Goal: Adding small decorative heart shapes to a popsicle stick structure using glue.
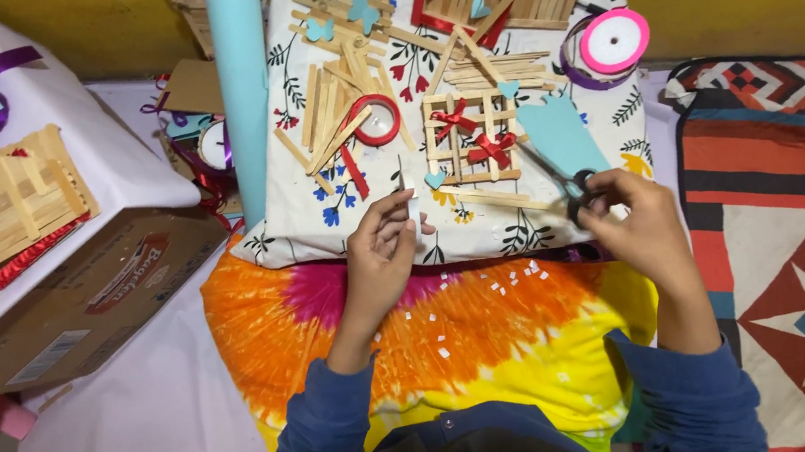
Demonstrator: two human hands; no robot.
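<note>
White foam strip point(413, 207) pinched in my left hand point(380, 248); black-handled scissors point(572, 183), gripped at three o'clock by my right hand point(637, 226), could nick fingers.

Both forearms, in blue sleeves pushed back from the wrists, reach forward from the body. The left hand point(380, 248) is raised with its fingers point(392, 219) pinched together at the tips, palm turned inward. The right hand point(636, 221) is curled closed, knuckles upward, wrist bent slightly inward.
</note>
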